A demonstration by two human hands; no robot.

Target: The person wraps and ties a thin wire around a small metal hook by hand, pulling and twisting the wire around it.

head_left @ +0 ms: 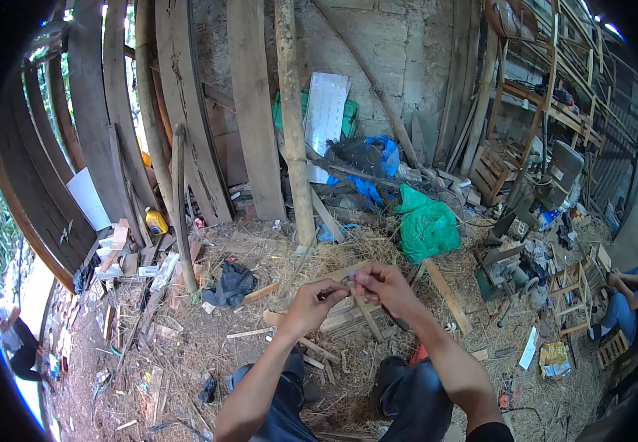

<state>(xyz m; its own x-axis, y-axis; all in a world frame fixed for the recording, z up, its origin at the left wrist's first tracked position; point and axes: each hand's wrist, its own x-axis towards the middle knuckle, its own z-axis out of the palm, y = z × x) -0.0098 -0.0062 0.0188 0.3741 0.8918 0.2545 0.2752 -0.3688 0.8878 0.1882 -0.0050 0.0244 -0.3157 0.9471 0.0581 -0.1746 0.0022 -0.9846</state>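
Observation:
My left hand (311, 303) and my right hand (385, 286) are raised close together in front of my knees. Both have their fingers pinched, with the fingertips almost meeting. Between them is a small, thin greyish object (348, 280), too small to name. Below the hands, a wooden strip (368, 318) slants down among pieces of board between my boots. The fingers cover most of whatever they grip.
A green sack (427, 225) and a black plastic bag (230, 285) lie ahead on the straw-strewn ground. A plank (446, 296) rests right of my hands. Upright boards (252, 103) line the wall. Another person (621, 309) sits at right; one more (24, 346) is at far left.

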